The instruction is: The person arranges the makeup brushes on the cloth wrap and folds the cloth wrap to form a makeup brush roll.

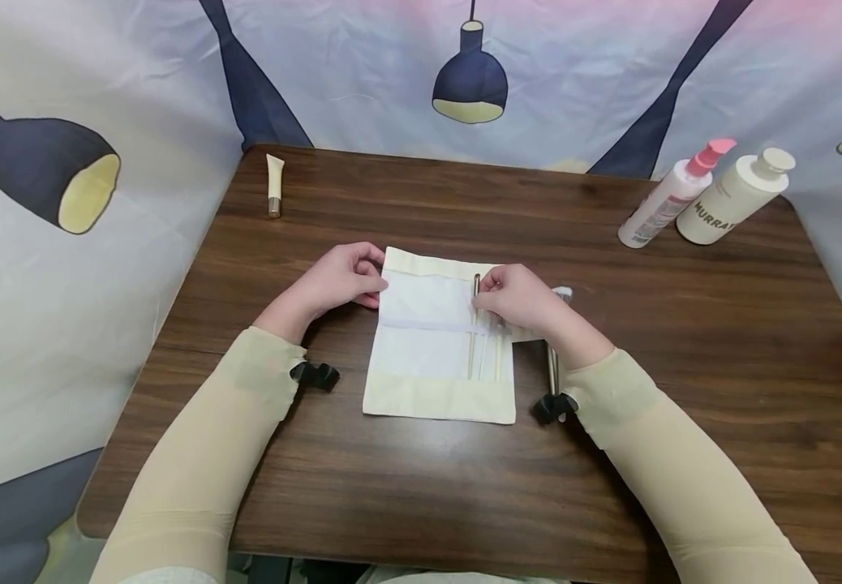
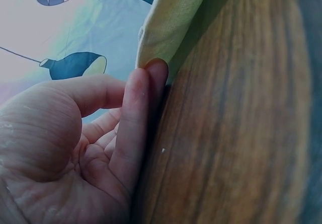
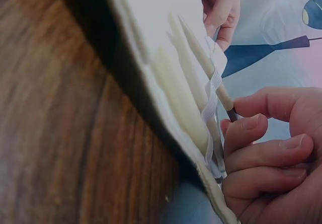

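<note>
A cream cloth tool roll [image 1: 417,397] lies unfolded on the table, with a white elastic band [image 1: 428,326] across its inside. My left hand [image 1: 344,276] holds the roll's left edge between thumb and fingers. Near the right side, my right hand [image 1: 519,296] pinches the upper, darker end of a slim stick-like tool [image 1: 472,353]. This tool passes under the band, and its pale tapered end [image 3: 193,43] shows in the right wrist view. More pale slim tools [image 3: 176,90] sit beside it under the band. Their exact kind cannot be made out.
Metallic slim tools [image 1: 553,369] lie right of the roll, partly hidden by my right wrist. A small cream tube [image 1: 275,182] is at the back left. A pink-topped pump bottle [image 1: 665,203] and a white bottle [image 1: 728,199] stand at the back right of the wooden table [image 1: 406,495].
</note>
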### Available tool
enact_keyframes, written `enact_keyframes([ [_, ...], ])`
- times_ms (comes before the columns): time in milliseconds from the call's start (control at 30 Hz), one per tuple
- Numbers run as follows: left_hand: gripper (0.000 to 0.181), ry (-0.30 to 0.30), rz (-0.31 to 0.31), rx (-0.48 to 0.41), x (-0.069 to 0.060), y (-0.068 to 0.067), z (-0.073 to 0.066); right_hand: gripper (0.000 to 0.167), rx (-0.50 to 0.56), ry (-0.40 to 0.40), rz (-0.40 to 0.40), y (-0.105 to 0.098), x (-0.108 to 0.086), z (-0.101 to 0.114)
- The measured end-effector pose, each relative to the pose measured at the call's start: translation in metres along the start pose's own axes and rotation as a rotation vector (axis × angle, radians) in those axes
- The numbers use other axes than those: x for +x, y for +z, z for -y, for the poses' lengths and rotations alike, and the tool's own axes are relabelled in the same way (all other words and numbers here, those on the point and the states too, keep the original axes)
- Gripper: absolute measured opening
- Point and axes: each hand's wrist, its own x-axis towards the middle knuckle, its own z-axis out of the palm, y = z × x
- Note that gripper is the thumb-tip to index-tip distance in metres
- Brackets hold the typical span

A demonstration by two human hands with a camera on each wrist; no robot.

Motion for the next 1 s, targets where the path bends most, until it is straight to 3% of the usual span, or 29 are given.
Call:
enact_keyframes([
  [233,0.036,-0.012,0.001,0.0,-0.001,-0.003,0.002,0.022,-0.019,0.023,-0.004,-0.007,-0.007,0.003],
  [500,0.036,-0.003,0.006,-0.002,-0.001,-0.002,-0.001,0.023,0.065,-0.012,-0.118,-0.055,-0.04,-0.018],
  [700,0.034,-0.009,0.012,0.012,-0.002,0.0,-0.004,0.015,0.013,-0.012,-0.078,-0.077,-0.051,-0.047],
  [1000,0.029,-0.026,0.047,0.007,-0.005,-0.005,-0.001,0.009,-0.17,0.005,0.017,-0.081,-0.049,-0.064],
])
